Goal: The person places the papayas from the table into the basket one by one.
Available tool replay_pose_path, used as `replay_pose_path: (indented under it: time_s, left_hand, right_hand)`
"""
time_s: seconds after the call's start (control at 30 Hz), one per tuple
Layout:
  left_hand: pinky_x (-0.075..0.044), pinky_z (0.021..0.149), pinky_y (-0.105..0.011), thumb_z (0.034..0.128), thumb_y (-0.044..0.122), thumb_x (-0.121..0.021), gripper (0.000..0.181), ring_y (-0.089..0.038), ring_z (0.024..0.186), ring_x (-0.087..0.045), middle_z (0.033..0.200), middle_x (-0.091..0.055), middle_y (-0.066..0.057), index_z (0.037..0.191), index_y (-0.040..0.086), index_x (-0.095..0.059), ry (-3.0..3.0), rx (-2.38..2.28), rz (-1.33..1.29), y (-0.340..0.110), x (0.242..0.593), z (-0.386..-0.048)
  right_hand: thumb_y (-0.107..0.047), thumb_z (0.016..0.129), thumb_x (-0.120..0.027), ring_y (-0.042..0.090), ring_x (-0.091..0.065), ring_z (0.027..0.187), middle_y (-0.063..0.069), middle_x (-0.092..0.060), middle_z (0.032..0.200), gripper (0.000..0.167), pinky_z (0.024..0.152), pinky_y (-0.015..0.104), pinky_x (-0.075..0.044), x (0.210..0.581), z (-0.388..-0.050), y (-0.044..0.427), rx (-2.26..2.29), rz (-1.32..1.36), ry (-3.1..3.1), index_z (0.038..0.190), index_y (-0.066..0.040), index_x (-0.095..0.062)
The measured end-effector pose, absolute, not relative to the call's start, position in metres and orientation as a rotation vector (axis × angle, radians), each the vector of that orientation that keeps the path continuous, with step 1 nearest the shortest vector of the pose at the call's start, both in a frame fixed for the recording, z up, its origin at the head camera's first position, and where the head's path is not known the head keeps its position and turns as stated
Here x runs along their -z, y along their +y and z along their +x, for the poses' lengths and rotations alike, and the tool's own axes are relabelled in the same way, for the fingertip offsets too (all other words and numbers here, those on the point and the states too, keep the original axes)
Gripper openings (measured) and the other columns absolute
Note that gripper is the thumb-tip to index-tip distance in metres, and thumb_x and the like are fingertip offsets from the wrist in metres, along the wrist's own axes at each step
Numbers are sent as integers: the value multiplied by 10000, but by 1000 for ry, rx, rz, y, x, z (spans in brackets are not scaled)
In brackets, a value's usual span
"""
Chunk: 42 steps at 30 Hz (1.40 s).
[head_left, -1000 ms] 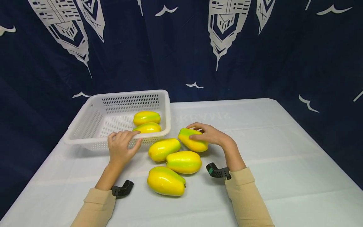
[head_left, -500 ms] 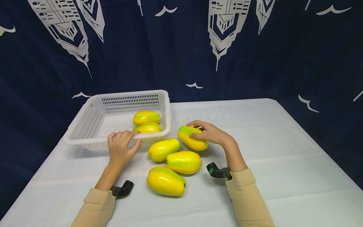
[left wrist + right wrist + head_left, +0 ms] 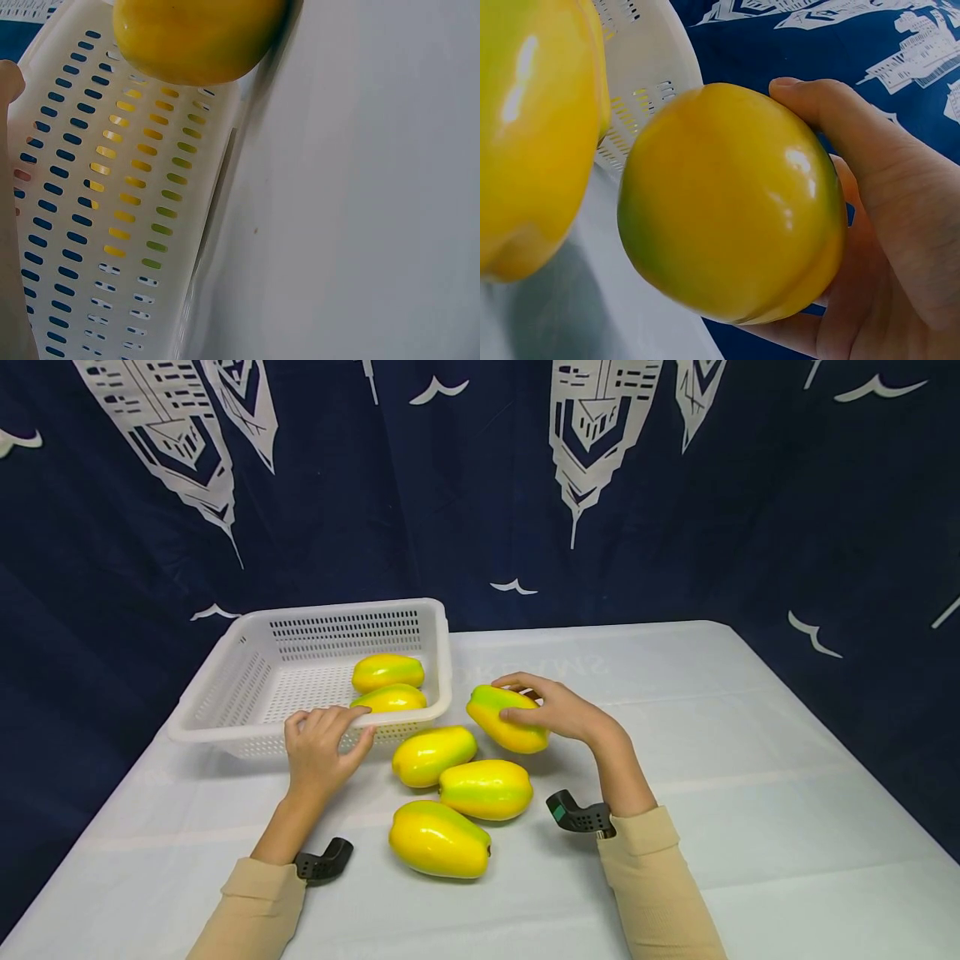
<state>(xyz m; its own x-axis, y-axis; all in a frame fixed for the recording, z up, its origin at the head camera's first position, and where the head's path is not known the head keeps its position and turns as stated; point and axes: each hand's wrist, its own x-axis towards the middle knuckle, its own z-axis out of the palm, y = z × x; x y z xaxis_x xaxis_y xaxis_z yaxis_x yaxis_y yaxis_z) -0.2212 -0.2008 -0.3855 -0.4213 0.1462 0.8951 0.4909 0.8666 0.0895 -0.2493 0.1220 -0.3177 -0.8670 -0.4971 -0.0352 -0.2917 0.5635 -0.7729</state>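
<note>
My right hand (image 3: 558, 710) grips a yellow-green papaya-like fruit (image 3: 504, 720), thumb on the near side and fingers over the far side; a shadow lies on the cloth beneath it. In the right wrist view the same fruit (image 3: 731, 202) sits against the palm of the hand (image 3: 885, 225). With its fingers over the near rim, my left hand (image 3: 321, 752) holds the white perforated basket (image 3: 225, 727). Inside the basket, at its right end, lie two fruits, one behind (image 3: 387, 672) and one in front (image 3: 393, 697), partly hidden by the rim.
Three more fruits lie on the white tablecloth between the arms: one by the basket's corner (image 3: 433, 756), one touching it to the right (image 3: 486, 790) and one nearer the front (image 3: 439, 839). A dark blue printed curtain (image 3: 465, 493) hangs behind the table.
My right hand has raised its fruit a little and moved it slightly away from me, apart from the fruits in front. My left hand and the basket have stayed still.
</note>
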Motion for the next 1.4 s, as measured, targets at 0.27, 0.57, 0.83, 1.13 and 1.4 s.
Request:
replay_pose_path:
  time_s: [0.27, 0.57, 0.83, 1.13, 1.4]
  left_hand:
    - [-297, 778, -459, 844, 417, -465, 370, -264, 688, -548, 777, -670, -78, 901, 114, -670, -2003, 427, -466, -201, 386, -221]
    - [-296, 778, -460, 816, 392, -489, 345, -256, 689, -546, 784, -673, -77, 906, 113, -672, -2013, 424, -464, -202, 385, -221]
    - [-294, 784, -458, 824, 400, -481, 352, -257, 690, -546, 780, -672, -75, 903, 115, -672, -2011, 431, -462, -202, 386, -221]
    - [-294, 773, -465, 816, 396, -486, 355, -269, 683, -548, 779, -672, -87, 898, 107, -676, -1996, 433, -465, -201, 386, -221]
    - [-293, 781, -462, 829, 397, -475, 355, -265, 695, -551, 781, -672, -79, 903, 113, -674, -2007, 433, -464, -201, 385, -220]
  right_hand:
    - [-352, 839, -597, 251, -429, 1188, 2, -511, 1270, 453, 979, 465, -358, 315, -248, 121, 1227, -690, 2546, 1268, -265, -481]
    - [-327, 841, -608, 245, -432, 1184, 10, -509, 1277, 457, 973, 465, -359, 311, -245, 118, 1271, -704, 2532, 1272, -241, -485]
    - [-334, 837, -611, 238, -446, 1166, -6, -518, 1262, 453, 960, 454, -372, 310, -244, 117, 1269, -735, 2542, 1266, -257, -489]
    - [-319, 844, -605, 240, -444, 1172, 0, -509, 1278, 456, 967, 458, -369, 307, -240, 112, 1261, -738, 2526, 1275, -232, -484]
    - [-328, 833, -613, 216, -449, 1165, -24, -514, 1274, 452, 989, 444, -354, 312, -243, 106, 1227, -785, 2539, 1262, -240, -497]
